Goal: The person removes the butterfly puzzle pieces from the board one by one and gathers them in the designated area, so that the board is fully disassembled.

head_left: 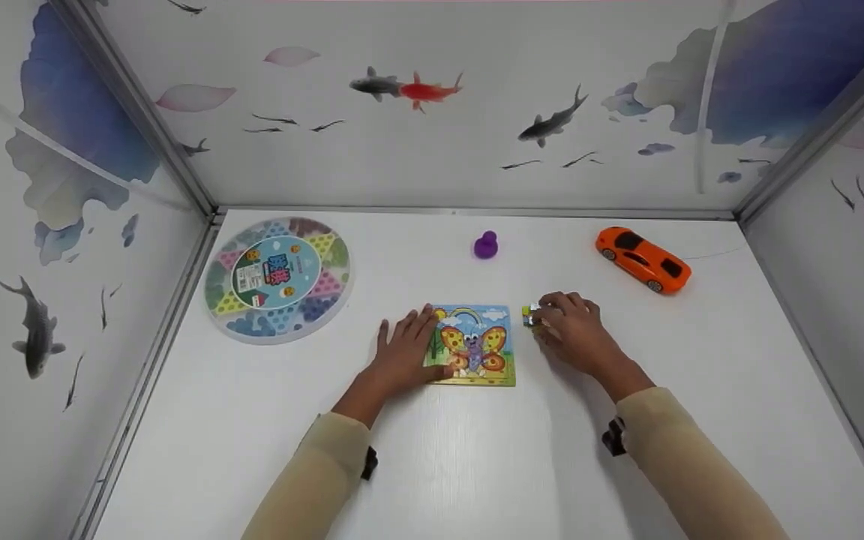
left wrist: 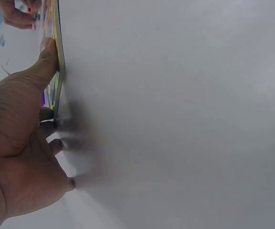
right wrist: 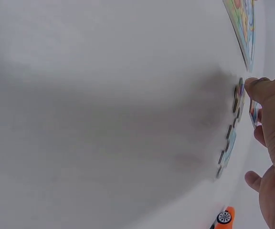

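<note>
A square puzzle board (head_left: 477,349) with a butterfly and rainbow picture lies at the middle of the table. My left hand (head_left: 400,352) rests at its left side, fingers stretched out. The thumb (left wrist: 46,64) lies on the board's near edge, while the other fingertips reach down to the table beside it. To the right of the board my right hand (head_left: 574,330) pinches a small puzzle piece (right wrist: 253,113). More loose puzzle pieces (right wrist: 230,145) lie flat on the table close by, mostly hidden under that hand in the head view.
A round Chinese checkers board (head_left: 334,300) lies at the back left. Behind the puzzle stands a small purple knob-shaped thing (head_left: 486,246). An orange toy car (head_left: 643,259) sits at the back right. White walls (head_left: 447,165) with painted fish enclose the table.
</note>
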`<move>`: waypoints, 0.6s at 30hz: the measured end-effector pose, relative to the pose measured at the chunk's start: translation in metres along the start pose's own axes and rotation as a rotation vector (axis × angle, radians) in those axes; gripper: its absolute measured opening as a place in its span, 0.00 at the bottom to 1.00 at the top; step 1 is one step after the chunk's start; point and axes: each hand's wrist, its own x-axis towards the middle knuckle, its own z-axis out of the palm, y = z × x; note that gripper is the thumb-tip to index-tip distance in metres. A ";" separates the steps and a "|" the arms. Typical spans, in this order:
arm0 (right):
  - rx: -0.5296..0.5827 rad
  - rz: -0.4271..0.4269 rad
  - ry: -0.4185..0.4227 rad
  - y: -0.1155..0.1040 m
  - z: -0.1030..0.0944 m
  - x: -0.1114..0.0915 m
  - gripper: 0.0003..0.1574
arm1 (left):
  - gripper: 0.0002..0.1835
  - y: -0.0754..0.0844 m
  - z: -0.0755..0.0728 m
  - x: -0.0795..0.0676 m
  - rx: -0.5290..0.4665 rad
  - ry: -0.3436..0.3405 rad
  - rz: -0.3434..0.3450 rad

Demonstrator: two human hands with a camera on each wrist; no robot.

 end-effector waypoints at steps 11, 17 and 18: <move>-0.017 0.066 0.032 0.040 -0.017 -0.021 0.19 | 0.56 -0.001 0.001 0.000 0.020 0.002 0.005; -0.012 0.144 -0.006 0.056 -0.023 -0.029 0.21 | 0.56 -0.003 0.003 0.002 0.023 -0.001 0.006; -0.007 0.155 -0.012 0.058 -0.023 -0.030 0.21 | 0.56 -0.003 0.003 0.002 0.020 -0.001 0.006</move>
